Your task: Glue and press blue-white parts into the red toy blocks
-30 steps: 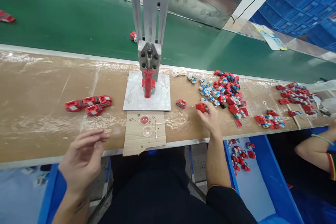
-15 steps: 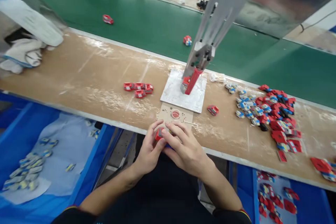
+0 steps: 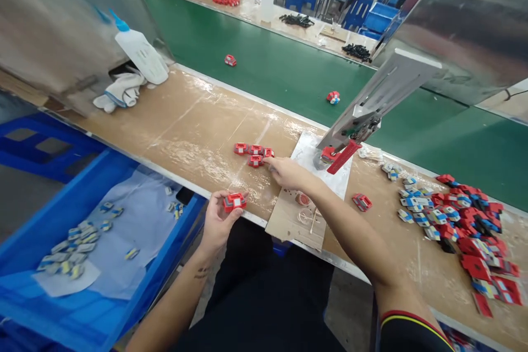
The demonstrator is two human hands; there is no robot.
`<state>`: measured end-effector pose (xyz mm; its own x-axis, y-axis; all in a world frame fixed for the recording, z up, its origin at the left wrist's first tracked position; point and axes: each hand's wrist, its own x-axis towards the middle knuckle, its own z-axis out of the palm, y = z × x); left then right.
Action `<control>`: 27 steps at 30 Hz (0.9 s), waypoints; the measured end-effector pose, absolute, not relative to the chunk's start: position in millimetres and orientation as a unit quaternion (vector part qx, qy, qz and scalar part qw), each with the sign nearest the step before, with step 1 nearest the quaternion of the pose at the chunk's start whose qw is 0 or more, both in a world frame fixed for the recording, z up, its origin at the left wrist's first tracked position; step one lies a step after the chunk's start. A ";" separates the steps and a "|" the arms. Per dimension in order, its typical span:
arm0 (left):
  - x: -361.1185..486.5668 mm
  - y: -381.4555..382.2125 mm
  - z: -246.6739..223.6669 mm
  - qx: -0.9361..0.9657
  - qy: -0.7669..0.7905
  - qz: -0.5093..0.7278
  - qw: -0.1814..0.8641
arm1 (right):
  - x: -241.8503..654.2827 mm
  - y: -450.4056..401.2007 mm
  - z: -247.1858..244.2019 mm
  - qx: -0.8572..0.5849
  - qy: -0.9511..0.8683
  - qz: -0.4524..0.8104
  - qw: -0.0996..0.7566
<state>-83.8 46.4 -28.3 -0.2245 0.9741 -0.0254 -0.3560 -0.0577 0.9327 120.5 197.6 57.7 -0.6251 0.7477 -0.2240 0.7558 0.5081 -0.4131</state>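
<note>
My left hand (image 3: 216, 220) grips a red-and-grey toy car body (image 3: 234, 202) between thumb and fingers, just over the table's front edge. On the table ahead lies a small cluster of similar red toy car bodies (image 3: 256, 161). My right hand (image 3: 286, 172) reaches across to the cluster's right side, index finger stretched out and its tip at the nearest car bodies; the other fingers look curled and partly hidden. Beneath my right forearm lies a cardboard piece (image 3: 284, 217) with a small red dish (image 3: 303, 199) and a thin stick (image 3: 313, 221) on it.
A metal press with a red handle (image 3: 345, 157) stands on a white plate (image 3: 303, 146). Red and blue-white parts (image 3: 462, 212) are heaped at right. One car body (image 3: 362, 202) lies apart. Behind runs a green conveyor (image 3: 280, 66); a blue bin (image 3: 136, 286) sits lower left.
My hands have come apart. The left has moved left with the red toy car body; the right has gone forward to the car cluster. The view has shifted left.
</note>
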 end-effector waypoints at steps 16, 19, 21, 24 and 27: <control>-62.6 59.4 -24.9 0.344 0.354 0.644 0.584 | 205.3 99.9 89.6 0.442 0.833 -0.169 -0.286; -56.4 59.6 -26.1 0.343 0.341 0.624 0.614 | 244.1 37.2 79.2 0.531 0.748 -0.112 -0.381; -50.8 60.9 -27.2 0.331 0.341 0.605 0.639 | 254.0 12.0 63.1 0.577 0.720 -0.106 -0.371; -41.3 63.0 -25.6 0.309 0.338 0.567 0.684 | 249.5 2.7 37.6 0.597 0.716 -0.140 -0.334; -33.0 63.5 -18.7 0.294 0.333 0.532 0.721 | 239.0 11.3 24.4 0.582 0.728 -0.164 -0.323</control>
